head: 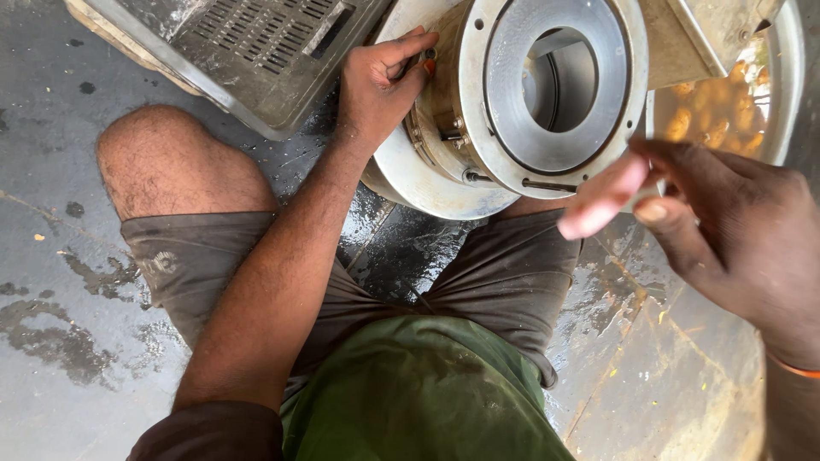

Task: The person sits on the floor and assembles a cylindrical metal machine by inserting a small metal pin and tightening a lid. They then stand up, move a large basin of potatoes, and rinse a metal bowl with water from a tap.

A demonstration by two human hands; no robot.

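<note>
The round metal machine housing (504,111), a pale steel drum with a thick ring flange and a wide open bore through its middle, lies tipped on the wet concrete floor (51,256) just in front of the person's knees, its bore facing up toward the camera; inside the bore only bare metal walls show. The left hand (376,85) is at the housing's left rim, fingers (410,47) curled and pinched on a small part at the flange edge; what exactly they grip is too small to tell. The right hand (717,222) hovers near the camera, blurred, fingers loosely spread and holding nothing. Behind the housing at upper right stands a round steel basin (790,77) with yellowish lumps (717,111) in it. At upper left lies a grey slotted metal cover (256,43).
</note>
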